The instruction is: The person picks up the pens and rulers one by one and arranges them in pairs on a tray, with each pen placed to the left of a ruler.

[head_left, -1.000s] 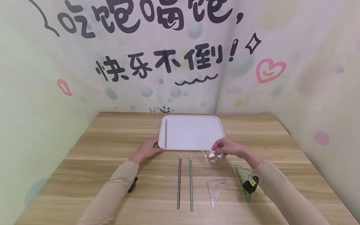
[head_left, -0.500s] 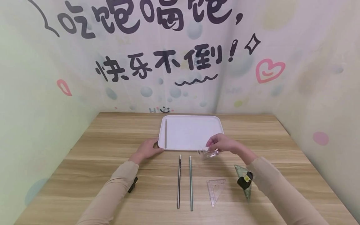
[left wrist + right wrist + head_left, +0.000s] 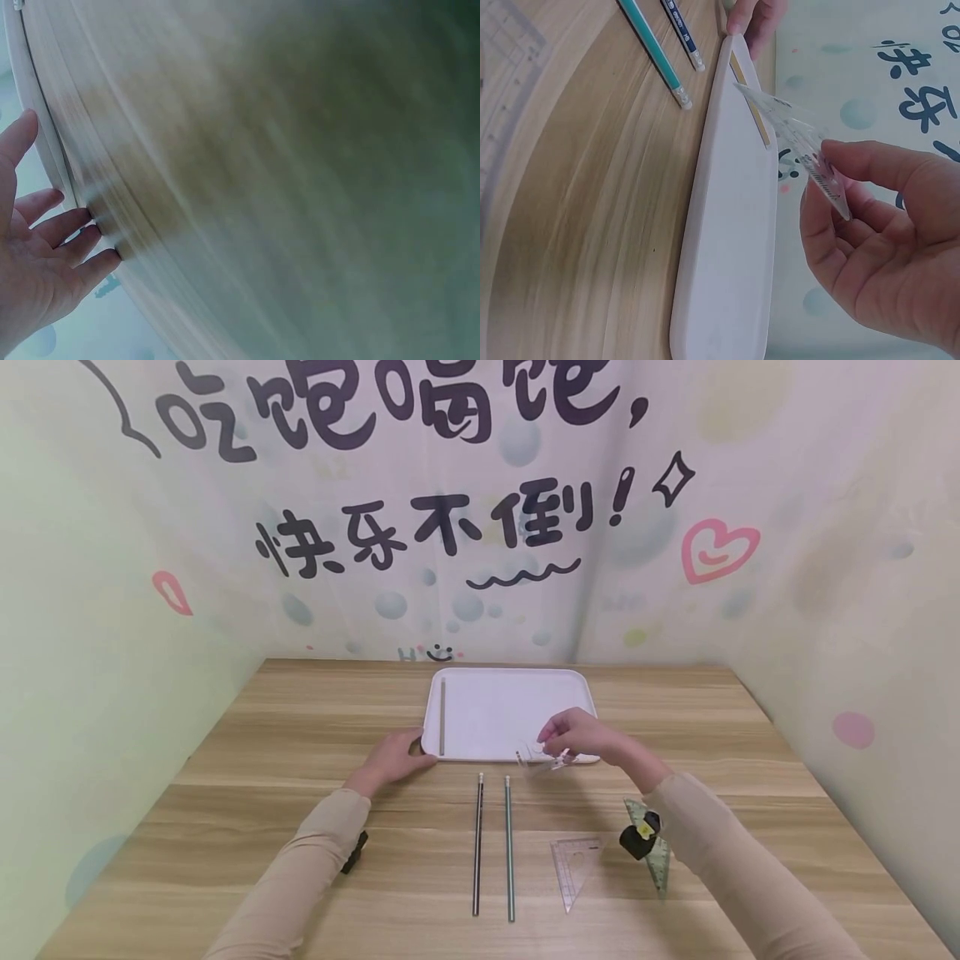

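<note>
My right hand (image 3: 581, 733) pinches a clear plastic set square (image 3: 795, 142) between thumb and fingers, above the front right of the white tray (image 3: 480, 702). In the right wrist view the set square is tilted, seen nearly edge-on, its pointed corner toward the tray's far end. My left hand (image 3: 393, 762) rests at the tray's front left corner, its thumb along the front edge. Its fingers (image 3: 67, 225) look extended and spread in the left wrist view, tips at the edge. A gold-brown pencil (image 3: 442, 718) lies inside the tray along its left side.
A dark pencil (image 3: 477, 852) and a teal pencil (image 3: 510, 852) lie side by side in front of the tray. Right of them is another clear set square (image 3: 566, 877). A green set square (image 3: 658, 864) lies partly hidden under the right wrist's black camera (image 3: 637, 841). A printed curtain (image 3: 360, 610) stands behind.
My right hand has moved left and slightly forward with the clear set square, from the table by the tray's front right to over its front edge. The left hand has stayed put.
</note>
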The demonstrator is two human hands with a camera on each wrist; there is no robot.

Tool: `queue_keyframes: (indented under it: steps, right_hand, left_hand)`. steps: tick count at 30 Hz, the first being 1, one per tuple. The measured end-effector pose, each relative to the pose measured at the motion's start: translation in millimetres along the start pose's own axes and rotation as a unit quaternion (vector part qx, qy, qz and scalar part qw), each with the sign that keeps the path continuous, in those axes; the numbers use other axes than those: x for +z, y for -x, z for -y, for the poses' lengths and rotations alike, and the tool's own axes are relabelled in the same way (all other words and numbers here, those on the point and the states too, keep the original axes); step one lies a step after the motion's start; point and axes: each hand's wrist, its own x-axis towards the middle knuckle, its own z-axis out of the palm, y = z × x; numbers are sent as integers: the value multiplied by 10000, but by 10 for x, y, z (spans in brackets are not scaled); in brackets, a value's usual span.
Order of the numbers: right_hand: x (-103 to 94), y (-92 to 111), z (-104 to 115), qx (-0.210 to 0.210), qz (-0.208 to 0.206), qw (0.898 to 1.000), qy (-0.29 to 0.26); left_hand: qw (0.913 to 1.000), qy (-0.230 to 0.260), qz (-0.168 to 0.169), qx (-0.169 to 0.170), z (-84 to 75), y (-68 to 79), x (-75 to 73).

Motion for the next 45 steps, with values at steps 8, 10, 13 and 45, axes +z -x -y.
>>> queue_keyframes:
  steps: [8, 10, 13, 45]
  right_hand:
    - [35, -56, 62, -45, -145, 9998, 93]
    - [40, -76, 71, -44, -182, 9998, 77]
    - [48, -104, 86, -44, -232, 9997, 23]
    - [343, -459, 2, 636, -1070, 9853, -1169]
  left_hand:
    - [10000, 28, 24, -27, 7, -3, 10]
    - [10000, 28, 39, -48, 2, -2, 5]
    - [10000, 16, 36, -40, -5, 1, -7]
    - [9998, -145, 96, 1, 13, -14, -19]
